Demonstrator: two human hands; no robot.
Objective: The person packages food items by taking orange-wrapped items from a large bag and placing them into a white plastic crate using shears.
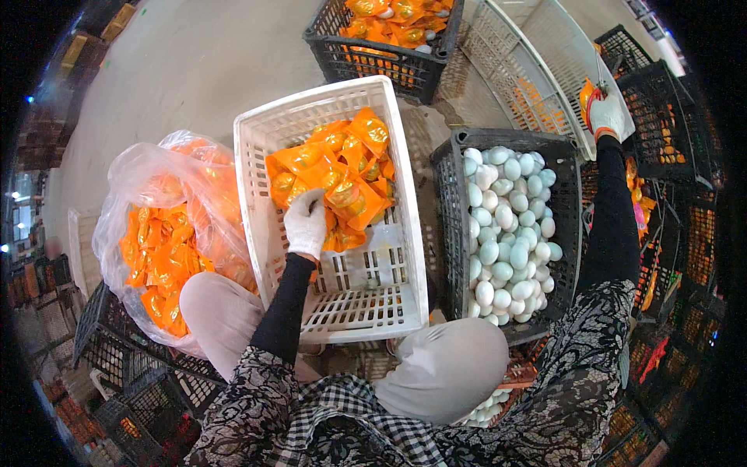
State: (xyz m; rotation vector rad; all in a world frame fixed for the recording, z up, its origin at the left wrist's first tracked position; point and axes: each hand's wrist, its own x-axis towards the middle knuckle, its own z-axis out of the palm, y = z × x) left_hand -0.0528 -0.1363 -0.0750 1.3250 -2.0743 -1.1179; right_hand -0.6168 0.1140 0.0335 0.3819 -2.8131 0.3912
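My left hand (306, 224), in a white knit glove, is at the near side of a heap of gold-and-orange wrapped packets (344, 175). Its fingers are curled against them, and whether they pinch one is hidden. The heap lies in a white slatted plastic crate (331, 337) between my knees. Out to the far right, my gloved right hand (608, 115) grips red-handled scissors (594, 108) over an upright white crate (575, 44). An orange packet (585, 96) shows right beside the scissors.
Left of the white crate sits a clear plastic bag (131, 169) full of orange packets. A black crate (449, 192) of pale blue-green eggs (513, 233) stands on the right. Another black crate (373, 55) with packets is at the far side. Stacked crates (659, 117) line the right.
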